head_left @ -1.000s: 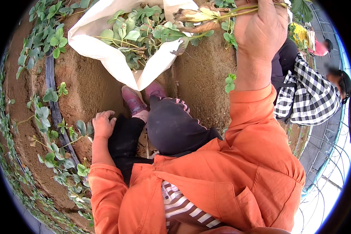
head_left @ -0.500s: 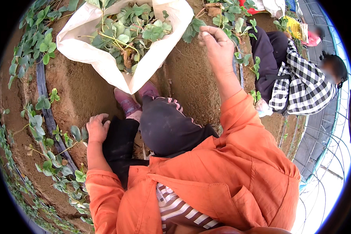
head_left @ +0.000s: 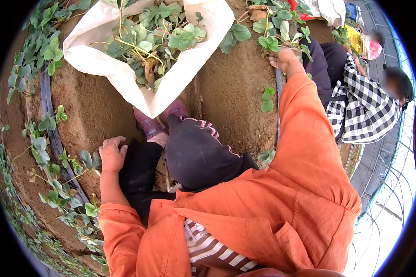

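Observation:
My right hand (head_left: 285, 60) reaches far to the right, low against a strawberry plant (head_left: 282, 33) on the soil ridge. Its fingers are bent together at the plant's base, and what they may hold is hidden. Against the outer side of my left leg rests my left hand (head_left: 112, 155), its thumb apart from the fingers and nothing in it. In front of my feet stands a wide-mouthed white sack (head_left: 194, 69), with picked strawberry leaves and stems (head_left: 145, 41) inside, some brown and dry.
A black drip pipe (head_left: 55, 134) runs along the left ridge among strawberry plants (head_left: 42, 147). Another pipe (head_left: 279, 99) lies by my right arm. At the right, a person in a checked shirt (head_left: 370, 111) crouches close by. Coloured bags (head_left: 353, 39) lie beyond.
My right hand has moved from above the furrow, beside the sack, rightward and down to the strawberry plant. My left hand has stayed almost in place.

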Available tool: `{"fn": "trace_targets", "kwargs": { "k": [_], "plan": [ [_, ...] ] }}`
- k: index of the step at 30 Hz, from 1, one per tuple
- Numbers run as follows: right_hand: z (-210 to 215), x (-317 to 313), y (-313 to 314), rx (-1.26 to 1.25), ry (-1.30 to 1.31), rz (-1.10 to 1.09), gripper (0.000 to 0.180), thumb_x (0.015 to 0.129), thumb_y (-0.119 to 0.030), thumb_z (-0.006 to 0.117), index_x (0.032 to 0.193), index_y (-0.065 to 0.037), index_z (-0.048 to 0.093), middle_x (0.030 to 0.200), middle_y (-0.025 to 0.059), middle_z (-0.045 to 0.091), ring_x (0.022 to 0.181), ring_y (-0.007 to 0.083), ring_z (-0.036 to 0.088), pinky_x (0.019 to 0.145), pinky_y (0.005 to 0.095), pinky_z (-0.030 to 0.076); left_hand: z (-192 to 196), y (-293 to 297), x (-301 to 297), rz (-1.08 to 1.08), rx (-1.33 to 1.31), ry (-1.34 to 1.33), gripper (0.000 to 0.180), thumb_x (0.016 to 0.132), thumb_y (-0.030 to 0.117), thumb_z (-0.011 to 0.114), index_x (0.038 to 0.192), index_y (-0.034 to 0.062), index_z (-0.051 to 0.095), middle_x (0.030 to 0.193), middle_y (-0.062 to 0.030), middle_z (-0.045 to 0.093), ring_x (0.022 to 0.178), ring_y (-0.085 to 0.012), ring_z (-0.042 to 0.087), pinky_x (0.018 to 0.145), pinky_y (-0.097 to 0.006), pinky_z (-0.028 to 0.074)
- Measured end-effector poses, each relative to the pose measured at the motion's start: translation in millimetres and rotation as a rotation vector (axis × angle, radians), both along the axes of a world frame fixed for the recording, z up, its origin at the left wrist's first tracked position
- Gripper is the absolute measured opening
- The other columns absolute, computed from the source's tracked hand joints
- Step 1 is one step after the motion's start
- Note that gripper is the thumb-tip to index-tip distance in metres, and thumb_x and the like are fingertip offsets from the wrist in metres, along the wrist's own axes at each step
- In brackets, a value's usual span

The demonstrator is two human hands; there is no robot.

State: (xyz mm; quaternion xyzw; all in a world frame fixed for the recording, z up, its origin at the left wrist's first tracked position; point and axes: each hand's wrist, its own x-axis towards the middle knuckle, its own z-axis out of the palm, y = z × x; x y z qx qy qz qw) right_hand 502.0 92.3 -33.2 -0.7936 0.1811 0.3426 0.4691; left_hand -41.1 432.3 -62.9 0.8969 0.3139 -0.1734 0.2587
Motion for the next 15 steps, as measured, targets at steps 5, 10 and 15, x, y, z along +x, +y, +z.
{"fn": "trace_targets", "kwargs": {
  "k": [5, 10, 15],
  "plan": [
    [7, 0, 10, -0.024, 0.002, 0.119, 0.009, 0.089, -0.022, 0.058, 0.094, -0.015, 0.062, 0.083, 0.0, 0.06, 0.065, 0.0154, 0.056, 0.054, 0.028, 0.049, 0, -1, 1, 0.008, 0.01, 0.019, 0.027, 0.075, 0.015, 0.069, 0.101, 0.0134, 0.066, 0.103, -0.0026, 0.064, 0.106, -0.024, 0.052, 0.091, -0.041, 0.037],
    [-14, 9, 5, -0.095, -0.164, 0.081, 0.008, 0.09, -0.017, 0.056, 0.095, -0.013, 0.062, 0.084, 0.001, 0.062, 0.06, 0.0144, 0.057, 0.049, 0.0271, 0.048, 1, -1, 5, -0.004, 0.01, 0.024, 0.027, 0.075, 0.015, 0.069, 0.102, 0.0131, 0.066, 0.104, -0.0028, 0.064, 0.106, -0.0244, 0.052, 0.091, -0.041, 0.037],
    [-32, -28, 5, -0.134, -0.397, -0.228, 0.011, 0.091, -0.008, 0.053, 0.1, -0.004, 0.059, 0.081, 0.005, 0.061, 0.058, 0.0138, 0.056, 0.043, 0.0247, 0.046, 0, 0, -2, -0.002, 0.009, -0.012, 0.027, 0.075, 0.015, 0.069, 0.101, 0.0125, 0.066, 0.104, -0.0034, 0.064, 0.106, -0.0248, 0.052, 0.09, -0.041, 0.037]
  ]
}}
